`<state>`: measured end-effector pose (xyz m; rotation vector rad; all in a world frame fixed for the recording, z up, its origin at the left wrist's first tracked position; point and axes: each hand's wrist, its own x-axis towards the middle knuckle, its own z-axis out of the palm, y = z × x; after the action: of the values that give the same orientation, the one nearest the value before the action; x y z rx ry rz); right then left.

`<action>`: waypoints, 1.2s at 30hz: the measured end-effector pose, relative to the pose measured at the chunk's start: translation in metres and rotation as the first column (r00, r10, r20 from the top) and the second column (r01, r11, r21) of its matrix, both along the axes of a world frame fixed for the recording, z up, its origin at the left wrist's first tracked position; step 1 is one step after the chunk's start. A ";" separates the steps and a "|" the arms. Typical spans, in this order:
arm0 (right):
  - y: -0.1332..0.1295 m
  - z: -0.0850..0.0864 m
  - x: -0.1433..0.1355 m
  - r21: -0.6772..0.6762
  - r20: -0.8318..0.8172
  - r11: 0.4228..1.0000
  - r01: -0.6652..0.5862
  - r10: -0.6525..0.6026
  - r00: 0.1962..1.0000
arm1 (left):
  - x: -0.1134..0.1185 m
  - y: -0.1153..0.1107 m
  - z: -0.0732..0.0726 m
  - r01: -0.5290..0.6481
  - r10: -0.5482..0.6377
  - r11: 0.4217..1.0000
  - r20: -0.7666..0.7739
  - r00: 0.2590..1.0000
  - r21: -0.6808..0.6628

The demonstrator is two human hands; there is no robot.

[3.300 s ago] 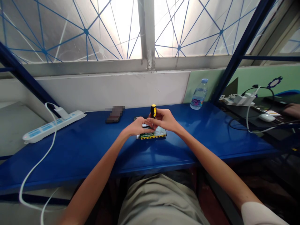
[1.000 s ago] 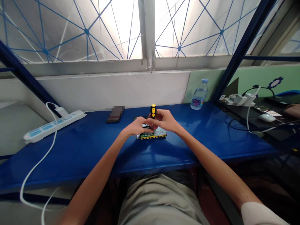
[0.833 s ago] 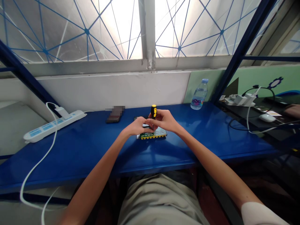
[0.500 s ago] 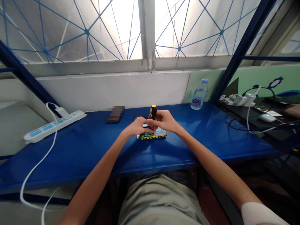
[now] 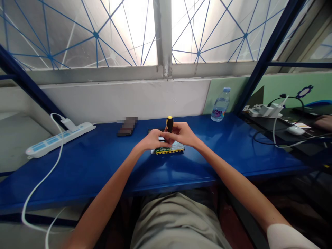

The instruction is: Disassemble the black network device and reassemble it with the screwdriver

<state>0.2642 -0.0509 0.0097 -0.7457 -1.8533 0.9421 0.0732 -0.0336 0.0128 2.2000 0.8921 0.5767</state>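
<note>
A screwdriver (image 5: 169,124) with a black and yellow handle stands upright in my right hand (image 5: 183,133), whose fingers are closed round it. My left hand (image 5: 153,139) meets the right one at the screwdriver's lower end. Its thumb and fingers are drawn together there, and what they pinch, if anything, is hidden. Beneath both hands lies a green circuit board (image 5: 166,150) with a yellow-marked front edge. The hands cover much of the board, and the screwdriver's tip is out of sight.
The blue table (image 5: 103,166) also bears a dark, partly pixelated phone-like object (image 5: 126,131), a white power strip (image 5: 61,140) with a trailing cable, and a water bottle (image 5: 220,105). On a dark desk at the right are a white mouse (image 5: 296,130), chargers and another person's hand (image 5: 324,122).
Hardly anything differs. Both hands and the screwdriver keep their places over the board, with only slight finger movement at the screwdriver's lower end.
</note>
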 end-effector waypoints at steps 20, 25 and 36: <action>0.000 -0.001 0.001 -0.008 0.038 1.000 0.013 -0.012 0.999 | 0.001 -0.001 0.001 0.006 -0.006 1.000 0.013 1.000 -0.005; 0.001 -0.001 0.001 -0.010 0.046 0.999 0.030 -0.030 0.998 | -0.001 0.000 0.002 0.054 -0.054 0.999 -0.005 0.999 0.003; 0.000 0.000 0.000 0.008 0.063 0.999 0.039 -0.039 0.997 | 0.000 0.001 -0.001 0.021 -0.021 1.000 0.034 0.999 -0.009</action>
<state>0.2643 -0.0512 0.0093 -0.8133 -1.8890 0.8961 0.0734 -0.0325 0.0114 2.1826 0.8517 0.5972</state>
